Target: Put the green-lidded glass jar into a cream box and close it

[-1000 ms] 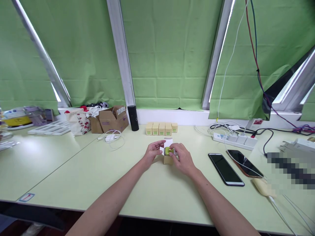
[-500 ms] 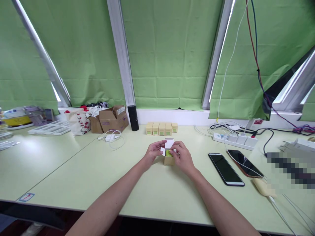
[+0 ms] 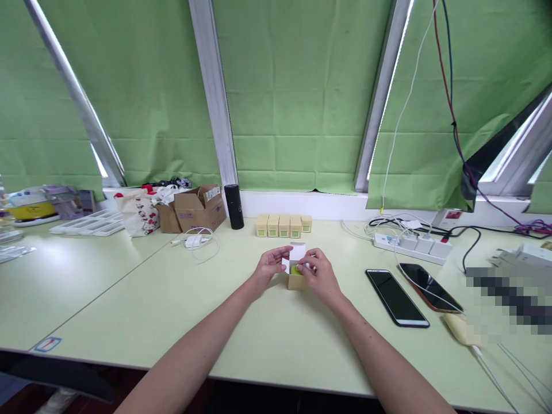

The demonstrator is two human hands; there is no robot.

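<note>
Your bare hands flank a small open carton (image 3: 296,282), with a yellow-green item (image 3: 294,269) set within its mouth, in front of the raised white lid (image 3: 297,251). A slanted push could wedge the item or crease the side flap (image 3: 285,265); a loosely steadied carton might slide. Left of the carton, your left hand (image 3: 268,269) curves inward, thumb and fingers spread. Right of it, your right hand (image 3: 319,273) bends over the opening, thumb and forefinger close together at the item; whether pinching or pressing, one cannot tell.
</note>
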